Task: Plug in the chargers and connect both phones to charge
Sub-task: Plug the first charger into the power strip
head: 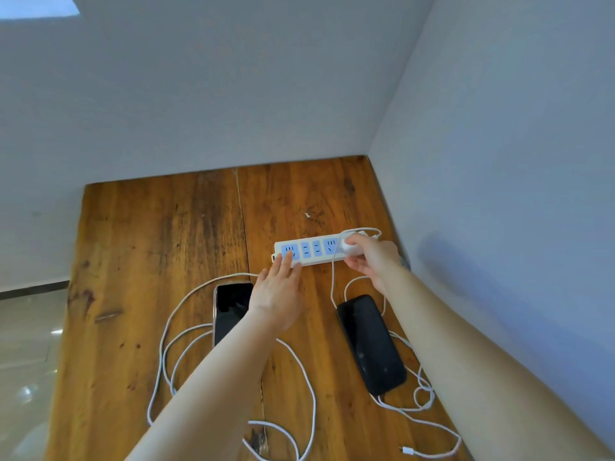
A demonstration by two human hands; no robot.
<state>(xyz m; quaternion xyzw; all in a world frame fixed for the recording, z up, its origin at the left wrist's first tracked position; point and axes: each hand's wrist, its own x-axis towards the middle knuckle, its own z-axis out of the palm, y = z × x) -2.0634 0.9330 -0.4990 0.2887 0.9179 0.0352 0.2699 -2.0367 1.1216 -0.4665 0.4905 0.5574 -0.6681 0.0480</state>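
A white power strip (309,249) with blue sockets lies across the wooden table (159,234). My left hand (278,291) rests flat, fingers together, pressing on the strip's left end. My right hand (371,257) grips a white charger plug (352,247) at the strip's right end. A black phone (231,309) lies face up left of centre, partly under my left wrist. A second black phone (371,344) lies on the right. White cables (173,344) loop around both phones. A loose cable end (406,450) lies near the bottom right.
Grey walls (499,161) close off the table's far side and its right side, forming a corner. The table's left edge drops to a glossy tiled floor (26,361).
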